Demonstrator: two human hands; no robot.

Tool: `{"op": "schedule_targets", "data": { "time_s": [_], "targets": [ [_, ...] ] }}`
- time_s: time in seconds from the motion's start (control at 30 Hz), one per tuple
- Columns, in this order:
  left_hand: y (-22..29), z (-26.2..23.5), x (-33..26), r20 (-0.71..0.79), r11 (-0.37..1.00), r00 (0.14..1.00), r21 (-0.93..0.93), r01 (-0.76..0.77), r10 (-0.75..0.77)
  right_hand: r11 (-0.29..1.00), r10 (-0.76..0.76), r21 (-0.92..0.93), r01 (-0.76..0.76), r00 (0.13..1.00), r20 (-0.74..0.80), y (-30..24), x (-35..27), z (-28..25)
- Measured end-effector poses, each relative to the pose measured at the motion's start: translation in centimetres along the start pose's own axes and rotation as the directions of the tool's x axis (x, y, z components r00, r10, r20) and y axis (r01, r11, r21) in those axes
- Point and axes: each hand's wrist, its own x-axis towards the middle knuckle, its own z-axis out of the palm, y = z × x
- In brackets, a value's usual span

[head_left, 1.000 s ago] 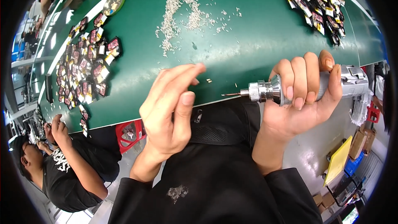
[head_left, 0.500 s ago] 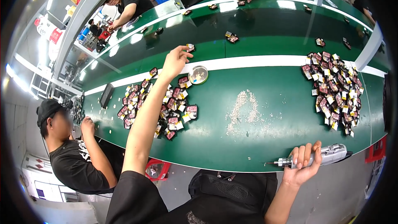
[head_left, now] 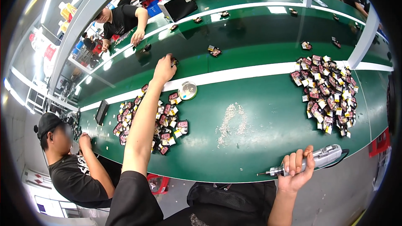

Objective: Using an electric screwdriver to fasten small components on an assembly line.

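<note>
Left hand [head_left: 164, 69] now farther out, fingers on a small part [head_left: 174, 62] — right hand [head_left: 296, 170] fisted round the electric screwdriver [head_left: 307, 162], bit leftward.

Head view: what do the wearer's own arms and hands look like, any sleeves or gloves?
Both hands are bare, no gloves, rings or watch visible. The left hand ends a long bare forearm, with a short black sleeve at the upper arm. The right hand and its forearm are bare too; no sleeve shows on that side.
</note>
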Motion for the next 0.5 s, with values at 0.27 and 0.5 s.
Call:
{"op": "schedule_targets", "data": {
  "time_s": [0.27, 0.5],
  "targets": [
    [8.4, -2.5, -1.6, 0.046, 0.947, 0.965, -0.209, -0.242, 0.257, 0.999, 0.037, 0.009, -0.037, 0.999, -0.008, -0.9, -0.6, -0.3],
    [26.6, -8.8, -15.5, 0.092, 0.606, 0.66, -0.505, -0.614, 0.746, 0.994, 0.108, -0.015, -0.107, 0.992, 0.066, -2.1, -1.6, -1.5]
  ]
}}
